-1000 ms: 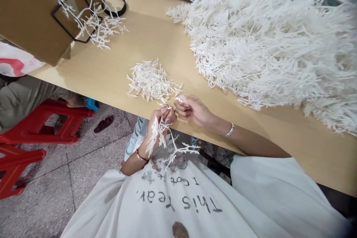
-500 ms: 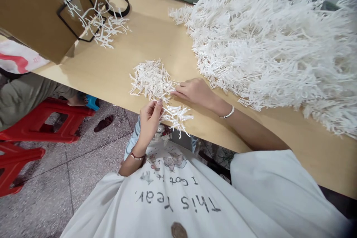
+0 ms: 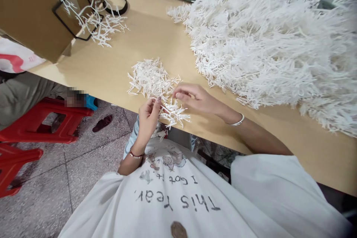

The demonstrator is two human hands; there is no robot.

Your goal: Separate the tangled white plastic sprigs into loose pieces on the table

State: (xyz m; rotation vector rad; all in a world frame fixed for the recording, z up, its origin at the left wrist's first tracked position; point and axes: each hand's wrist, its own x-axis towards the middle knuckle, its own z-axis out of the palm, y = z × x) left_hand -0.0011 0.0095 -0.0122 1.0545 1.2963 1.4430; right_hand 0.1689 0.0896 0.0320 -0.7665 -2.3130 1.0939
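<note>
My left hand [image 3: 149, 116] is closed at the table's front edge, thumb pressed against the fingers. It pinches a white branched plastic sprig [image 3: 176, 114], whose forked tips fan out to the right. Just to the right, my right hand [image 3: 192, 97] hovers with curled fingers and a gap between thumb and forefinger; I see nothing held there. Beyond both hands lies a small heap of short white plastic pieces [image 3: 150, 78], some of them close to the right fingertips.
A large pile of white branched sprigs [image 3: 264, 44] covers the table's right side. At the back left, a bigger white branched stem [image 3: 96, 16] leans by a cardboard box [image 3: 41, 11] and a black wire frame [image 3: 63, 20]. Red stools [image 3: 52, 121] and a seated person's leg [image 3: 25, 93] are left.
My right hand has drawn back slightly from the small heap, its fingers curling and parting. My left hand stays nearly in place with the sprig, whose tips have shifted a little upward.
</note>
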